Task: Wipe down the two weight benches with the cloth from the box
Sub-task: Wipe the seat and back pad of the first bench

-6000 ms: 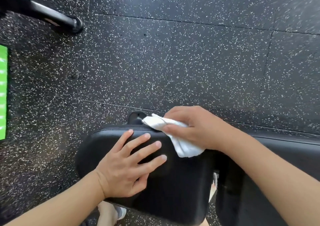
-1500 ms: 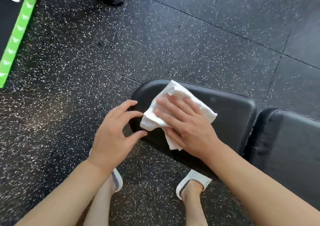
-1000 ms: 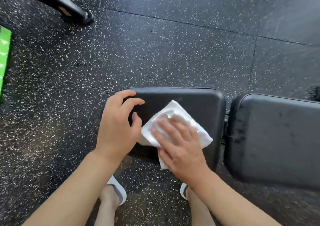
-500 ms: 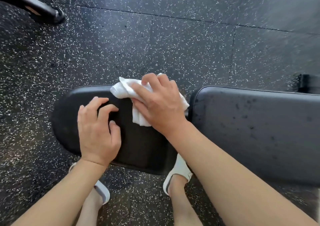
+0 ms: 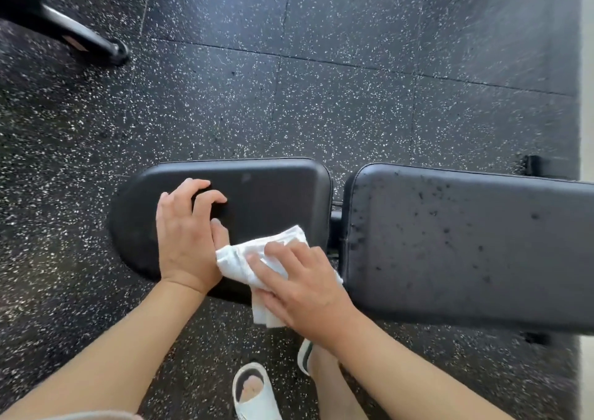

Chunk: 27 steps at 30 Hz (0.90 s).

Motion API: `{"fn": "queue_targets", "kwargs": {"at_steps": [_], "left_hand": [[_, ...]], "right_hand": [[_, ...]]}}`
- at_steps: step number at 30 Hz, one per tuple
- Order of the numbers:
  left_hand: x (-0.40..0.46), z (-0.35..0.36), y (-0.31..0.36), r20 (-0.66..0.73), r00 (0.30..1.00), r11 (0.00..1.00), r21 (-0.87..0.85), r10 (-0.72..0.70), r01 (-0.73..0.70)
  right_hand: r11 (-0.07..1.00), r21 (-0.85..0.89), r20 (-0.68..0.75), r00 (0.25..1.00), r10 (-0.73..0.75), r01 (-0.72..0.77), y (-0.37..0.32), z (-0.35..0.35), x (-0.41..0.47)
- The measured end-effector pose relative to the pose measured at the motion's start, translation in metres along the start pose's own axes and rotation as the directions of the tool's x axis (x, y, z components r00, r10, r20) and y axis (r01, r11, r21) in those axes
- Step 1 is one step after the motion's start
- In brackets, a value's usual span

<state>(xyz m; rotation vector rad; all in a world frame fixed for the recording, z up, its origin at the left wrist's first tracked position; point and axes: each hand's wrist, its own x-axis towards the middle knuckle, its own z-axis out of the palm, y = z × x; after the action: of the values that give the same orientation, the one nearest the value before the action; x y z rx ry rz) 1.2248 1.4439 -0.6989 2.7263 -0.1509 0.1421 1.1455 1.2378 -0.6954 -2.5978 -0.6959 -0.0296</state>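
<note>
Cloth (image 5: pixel 262 260), white and crumpled, lies on the near right corner of the seat pad (image 5: pixel 273 191), one end hanging over the near edge. Right hand (image 5: pixel 305 286) presses it flat with fingers spread and nearly straight; no pinch seen. Left hand (image 5: pixel 188 230) rests on the seat pad just beside the cloth, fingers curled with tips on the vinyl, holding nothing; thumb touches the cloth's left edge. Back pad (image 5: pixel 466 243), separated from the seat pad by a narrow gap, shows many dark specks across its surface. Floor (image 5: pixel 289 104) is black speckled rubber. Sandalled feet (image 5: pixel 254 394) stand below the bench.

Judgement: step in hand is wiping the seat pad; back pad looks unwiped, and no second bench can be identified in view.

Method notes: keep the palm flat for even pressure, overlap strokes, run along the pad's rounded edges and the seam by the gap. Gather the hanging end so it does not drag. Refold to a fresh face before the speckled back pad. Left hand steadies the body; lift it to wipe beneath.
</note>
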Motion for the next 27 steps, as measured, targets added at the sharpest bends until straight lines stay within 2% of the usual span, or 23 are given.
{"fn": "queue_targets", "kwargs": {"at_steps": [2, 6, 11, 16, 19, 22, 24, 27], "left_hand": [[0.0, -0.005, 0.001, 0.013, 1.0, 1.0, -0.023, 0.011, -0.011], [-0.003, -0.013, 0.002, 0.072, 0.997, 0.999, -0.033, 0.033, -0.03], [-0.013, -0.024, 0.003, 0.171, 0.985, 0.999, -0.032, 0.021, -0.016], [-0.05, -0.038, 0.013, 0.254, 0.967, 0.995, -0.095, 0.006, 0.018], [-0.069, -0.036, 0.022, 0.239, 0.971, 0.993, -0.118, 0.019, 0.01], [-0.075, -0.026, 0.048, 0.215, 0.972, 0.988, -0.141, 0.092, -0.062], [-0.071, -0.016, 0.072, 0.188, 0.973, 0.985, -0.135, 0.132, -0.108], [-0.056, 0.002, 0.113, 0.141, 0.989, 0.997, -0.071, 0.046, -0.036]], "right_hand": [[0.999, -0.04, -0.001, 1.0, 0.015, -0.015, 0.01, -0.005, 0.011], [0.964, -0.063, -0.101, 0.963, 0.252, -0.258, 0.013, -0.011, 0.059], [0.881, -0.089, -0.155, 0.88, 0.448, -0.464, -0.01, -0.005, 0.08], [0.912, -0.019, -0.11, 0.908, 0.404, -0.409, -0.044, 0.001, 0.032], [0.936, 0.011, -0.067, 0.934, 0.351, -0.351, -0.046, -0.005, -0.003], [0.95, 0.075, -0.047, 0.951, 0.307, -0.303, -0.036, -0.029, -0.04], [0.952, 0.079, -0.092, 0.949, 0.303, -0.296, -0.023, -0.053, -0.062], [0.938, 0.071, -0.2, 0.916, 0.347, -0.339, 0.004, -0.092, -0.088]]}}
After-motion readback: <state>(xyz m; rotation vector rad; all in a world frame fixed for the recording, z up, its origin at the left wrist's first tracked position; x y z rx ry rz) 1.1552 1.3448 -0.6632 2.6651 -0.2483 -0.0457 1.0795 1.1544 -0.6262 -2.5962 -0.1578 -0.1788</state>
